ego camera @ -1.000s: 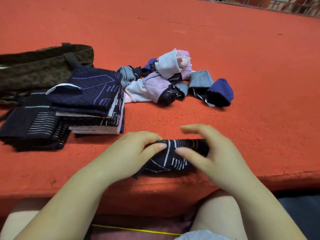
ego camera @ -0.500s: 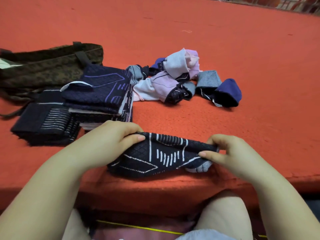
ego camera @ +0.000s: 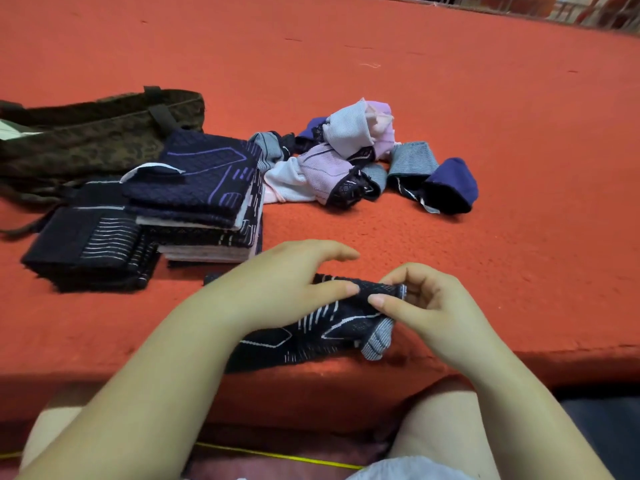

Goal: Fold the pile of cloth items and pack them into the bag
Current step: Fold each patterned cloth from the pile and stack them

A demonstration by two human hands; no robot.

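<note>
A dark patterned cloth (ego camera: 311, 336) with white lines lies at the near edge of the red surface. My left hand (ego camera: 287, 282) lies over its left part, thumb against the fabric. My right hand (ego camera: 426, 303) pinches the cloth's right end between thumb and fingers. A stack of folded dark cloths (ego camera: 207, 199) stands behind my left hand, with a lower folded stack (ego camera: 90, 247) to its left. A loose pile of unfolded pink, grey and blue cloths (ego camera: 356, 157) lies further back. The dark camouflage bag (ego camera: 86, 140) lies flat at the far left.
The red carpeted surface (ego camera: 485, 220) stretches far back and to the right. Its front edge drops off just below the cloth, above my knees. A yellow cord (ego camera: 277, 457) runs along the floor below.
The cloth was stretched wide between both hands half a second ago; now my right hand has brought its end inward towards the left hand, and the cloth is partly folded over.
</note>
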